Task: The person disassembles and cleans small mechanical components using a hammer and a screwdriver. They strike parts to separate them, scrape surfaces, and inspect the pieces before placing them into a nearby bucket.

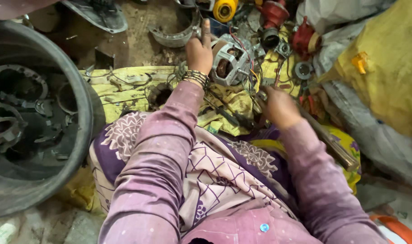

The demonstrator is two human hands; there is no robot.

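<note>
Head view is looking down over a lap draped in purple and cream patterned cloth [224, 167], soft and creased, with dusty mauve sleeves [160, 153] running forward from it. Right hand [280, 107] is closing around the upper end of a long, flat, dull metal tool [332, 144]; its long axis is running diagonally, from that grip down toward the lower right. Left hand [199, 50], with a stack of thin metal bangles [196, 78] sitting at the wrist, is resting against the left side of a small electric motor [230, 62], fingers extended upward rather than clamped. That motor is sitting on a crumpled yellow sheet [124, 92] on the floor, just beyond the knees, its grey cast frame open and coppery windings showing inside; which way its shaft points cannot be told. Left of the lap, a large round black tub [75, 86] is holding dark metal rings and housings. Farther off, red motor parts [273, 16] are lying among loose scrap, and a yellow sack [391, 68] is bulging at right.
</note>
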